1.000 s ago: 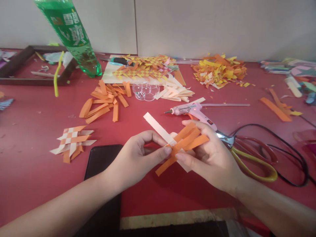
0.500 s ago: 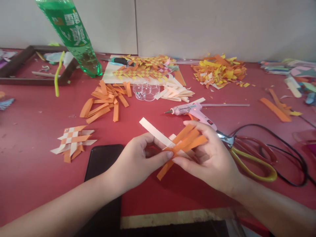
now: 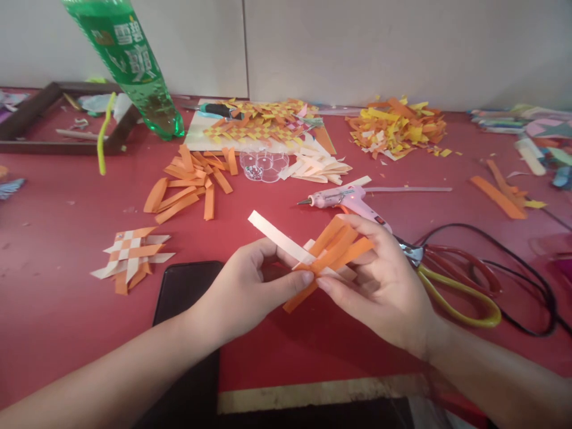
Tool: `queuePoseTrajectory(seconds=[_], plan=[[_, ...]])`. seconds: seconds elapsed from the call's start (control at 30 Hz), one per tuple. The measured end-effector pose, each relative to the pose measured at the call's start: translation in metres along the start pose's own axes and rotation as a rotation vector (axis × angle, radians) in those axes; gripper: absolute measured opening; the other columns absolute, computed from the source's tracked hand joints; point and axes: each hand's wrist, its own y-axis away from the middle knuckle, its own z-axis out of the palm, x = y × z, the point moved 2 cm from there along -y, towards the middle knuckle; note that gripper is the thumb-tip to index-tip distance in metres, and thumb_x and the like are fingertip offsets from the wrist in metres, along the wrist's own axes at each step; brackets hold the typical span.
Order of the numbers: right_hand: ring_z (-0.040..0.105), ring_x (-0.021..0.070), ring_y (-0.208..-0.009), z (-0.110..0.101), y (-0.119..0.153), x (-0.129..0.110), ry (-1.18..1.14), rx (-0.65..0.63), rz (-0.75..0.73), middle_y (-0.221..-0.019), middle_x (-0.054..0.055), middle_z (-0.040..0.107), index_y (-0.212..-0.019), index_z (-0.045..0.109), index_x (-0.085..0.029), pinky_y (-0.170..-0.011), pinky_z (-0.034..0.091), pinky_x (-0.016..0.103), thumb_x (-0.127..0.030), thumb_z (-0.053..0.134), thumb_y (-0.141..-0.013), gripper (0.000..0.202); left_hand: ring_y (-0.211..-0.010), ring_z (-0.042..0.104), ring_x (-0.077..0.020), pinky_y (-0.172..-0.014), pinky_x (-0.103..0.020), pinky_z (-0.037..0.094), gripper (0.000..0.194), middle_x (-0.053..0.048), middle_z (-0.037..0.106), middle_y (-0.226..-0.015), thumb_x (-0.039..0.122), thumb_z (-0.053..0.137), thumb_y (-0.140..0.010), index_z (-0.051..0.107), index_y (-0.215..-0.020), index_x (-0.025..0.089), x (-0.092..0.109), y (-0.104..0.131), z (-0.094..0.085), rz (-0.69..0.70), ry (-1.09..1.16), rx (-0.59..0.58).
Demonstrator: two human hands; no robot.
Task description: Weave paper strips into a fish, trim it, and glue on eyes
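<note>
Head view: weave (image 3: 333, 247) of orange and pale strips held just on the near side of the glue gun (image 3: 328, 198). Left hand (image 3: 250, 292) pinches it, thumb on top; right hand (image 3: 386, 280) grips its other side, thumb at lower edge. Fingertips beneath mostly hidden by paper. Scissors (image 3: 460, 304) right of and nearer than the gun, blades largely hidden behind right hand. Phone (image 3: 185, 286) left and nearer, partly under left forearm. Bottle (image 3: 127, 65) far left of gun, top cut off.
</note>
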Motion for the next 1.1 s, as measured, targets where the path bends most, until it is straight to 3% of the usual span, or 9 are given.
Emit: queuePoseTrajectory(seconds=[0.2,0.37,0.47,0.53,0.6,0.7,0.83,0.97,1.1], plan=[[0.071,0.0137,-0.069,-0.002,-0.001,0.0,-0.039,0.014,0.086,-0.089,-0.002,0.072,-0.133,0.037,-0.04,-0.064,0.062,0.025,-0.022,0.07,-0.082,0.064,-0.09,0.071,-0.0199,-0.078,-0.028,0.055,0.027,-0.005,0.075,-0.096,0.031,0.078,-0.077,0.068,-0.096,0.015,0.001,0.0,0.0,-0.039,-0.054,-0.014],[0.07,0.0148,-0.067,-0.002,0.0,0.001,0.04,-0.003,0.058,-0.091,0.0,0.069,-0.136,0.033,-0.036,-0.064,0.063,0.029,-0.025,0.068,-0.084,0.064,-0.095,0.071,-0.0191,-0.083,-0.027,0.055,0.026,-0.005,0.076,-0.099,0.026,0.079,-0.075,0.068,-0.096,0.015,0.004,0.001,0.002,-0.033,0.031,-0.036],[0.069,0.0226,-0.098,-0.006,-0.001,-0.002,0.185,0.026,-0.104,-0.118,0.008,0.061,-0.139,0.034,-0.034,-0.08,0.062,0.038,-0.026,0.065,-0.085,0.063,-0.091,0.071,-0.0198,-0.08,-0.029,0.056,0.026,-0.005,0.075,-0.095,0.029,0.078,-0.077,0.066,-0.094,0.015,0.002,0.0,0.002,-0.022,-0.024,0.005],[0.056,0.0284,-0.121,-0.011,0.0,-0.006,0.375,0.079,-0.262,-0.133,0.012,0.049,-0.139,0.039,-0.03,-0.095,0.056,0.044,-0.026,0.063,-0.086,0.059,-0.089,0.071,-0.021,-0.078,-0.032,0.056,0.025,-0.006,0.074,-0.094,0.03,0.076,-0.078,0.065,-0.095,0.015,-0.001,0.0,0.002,-0.014,-0.083,0.01],[0.047,0.0312,-0.13,-0.015,0.0,-0.012,0.597,0.09,-0.383,-0.135,0.013,0.046,-0.132,0.05,-0.027,-0.103,0.049,0.049,-0.025,0.06,-0.086,0.047,-0.086,0.071,-0.0223,-0.076,-0.033,0.056,0.025,-0.007,0.074,-0.093,0.028,0.074,-0.078,0.065,-0.097,0.015,-0.003,0.001,0.004,-0.036,-0.143,-0.035],[0.052,0.0294,-0.121,-0.014,-0.001,-0.019,0.811,0.02,-0.485,-0.127,0.011,0.054,-0.109,0.065,-0.023,-0.103,0.045,0.053,-0.025,0.059,-0.087,0.022,-0.083,0.07,-0.0229,-0.071,-0.032,0.055,0.019,-0.007,0.073,-0.089,0.027,0.07,-0.079,0.068,-0.094,0.016,-0.006,0.002,0.007,-0.09,-0.237,-0.155],[0.054,0.0262,-0.112,-0.009,-0.003,-0.024,0.857,-0.044,-0.575,-0.119,0.009,0.058,-0.084,0.07,-0.023,-0.098,0.045,0.051,-0.02,0.064,-0.083,0.007,-0.087,0.069,-0.023,-0.074,-0.031,0.054,0.013,-0.005,0.074,-0.088,0.024,0.064,-0.081,0.07,-0.091,0.017,-0.003,0.004,0.01,-0.074,-0.262,-0.235],[0.054,0.0257,-0.11,-0.011,-0.004,-0.024,0.838,-0.064,-0.613,-0.115,0.008,0.056,-0.087,0.072,-0.025,-0.096,0.045,0.05,-0.016,0.066,-0.081,0.012,-0.085,0.07,-0.0203,-0.072,-0.027,0.053,0.014,-0.004,0.075,-0.088,0.025,0.061,-0.084,0.071,-0.09,0.018,-0.001,0.003,0.008,-0.078,-0.199,-0.259],[0.051,0.0259,-0.111,-0.014,-0.003,-0.024,0.84,-0.082,-0.635,-0.116,0.007,0.052,-0.088,0.069,-0.027,-0.097,0.043,0.051,-0.014,0.062,-0.081,0.016,-0.083,0.069,-0.0189,-0.071,-0.025,0.051,0.014,-0.002,0.075,-0.087,0.018,0.062,-0.08,0.073,-0.088,0.018,-0.001,0.001,0.005,-0.088,-0.248,-0.178]])
